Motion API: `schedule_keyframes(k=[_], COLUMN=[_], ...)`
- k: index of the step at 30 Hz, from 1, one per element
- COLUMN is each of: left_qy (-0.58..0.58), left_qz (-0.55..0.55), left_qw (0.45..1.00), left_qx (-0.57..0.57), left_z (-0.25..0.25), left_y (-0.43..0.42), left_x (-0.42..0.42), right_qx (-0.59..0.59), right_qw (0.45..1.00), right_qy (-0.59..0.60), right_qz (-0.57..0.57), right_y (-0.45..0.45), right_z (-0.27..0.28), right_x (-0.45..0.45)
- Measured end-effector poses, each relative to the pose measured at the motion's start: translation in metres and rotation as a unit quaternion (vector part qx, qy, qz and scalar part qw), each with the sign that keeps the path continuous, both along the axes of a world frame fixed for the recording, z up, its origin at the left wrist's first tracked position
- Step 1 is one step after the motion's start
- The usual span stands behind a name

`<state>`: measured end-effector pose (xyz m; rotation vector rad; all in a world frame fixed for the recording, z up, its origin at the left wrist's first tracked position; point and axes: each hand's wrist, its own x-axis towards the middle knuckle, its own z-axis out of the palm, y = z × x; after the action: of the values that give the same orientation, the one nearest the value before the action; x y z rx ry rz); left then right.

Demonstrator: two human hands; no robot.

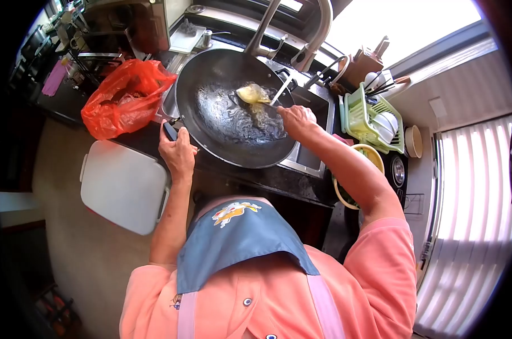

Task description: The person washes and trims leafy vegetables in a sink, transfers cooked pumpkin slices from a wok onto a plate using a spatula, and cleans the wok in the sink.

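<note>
A large dark wok (239,152) rests over the sink, its inside wet and shiny. My left hand (178,151) is closed around the wok's black handle (170,131) at the near left rim. Over the right part of the wok, my right hand (298,120) grips a tool whose far end is at a yellowish clump (252,94). Whether that clump is a scrubber or something else, I cannot make out. A thin white stream of water (281,89) falls into the wok beside the tool.
A red plastic bag (126,101) lies on the left counter, above a white lidded bin (123,186). The faucet (259,34) rises behind the wok. To the right stand a green dish rack (358,116) with bowls, a yellow-rimmed basket (378,161) and a knife block (362,66).
</note>
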<state>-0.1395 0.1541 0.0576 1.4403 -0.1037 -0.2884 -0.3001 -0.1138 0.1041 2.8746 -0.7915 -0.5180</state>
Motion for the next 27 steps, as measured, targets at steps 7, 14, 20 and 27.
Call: schedule_keyframes(k=[7, 14, 20, 27], left_qy=[0.020, 0.043, 0.051, 0.053], left_qz=[0.003, 0.007, 0.008, -0.009], left_qw=[1.000, 0.999, 0.997, 0.998], left_qx=[0.024, 0.032, 0.053, 0.043], left_z=[-0.005, -0.006, -0.007, -0.016], left_y=[0.003, 0.000, 0.003, 0.004], left_x=[0.012, 0.022, 0.024, 0.033], right_qx=[0.070, 0.244, 0.196, 0.309], right_qw=[0.981, 0.964, 0.977, 0.929], right_qy=[0.173, 0.093, -0.006, 0.189], right_qz=[0.047, 0.056, 0.078, 0.079], right_y=[-0.001, -0.002, -0.009, -0.009], right_z=[0.116, 0.090, 0.054, 0.139], right_x=[-0.015, -0.025, 0.021, -0.015])
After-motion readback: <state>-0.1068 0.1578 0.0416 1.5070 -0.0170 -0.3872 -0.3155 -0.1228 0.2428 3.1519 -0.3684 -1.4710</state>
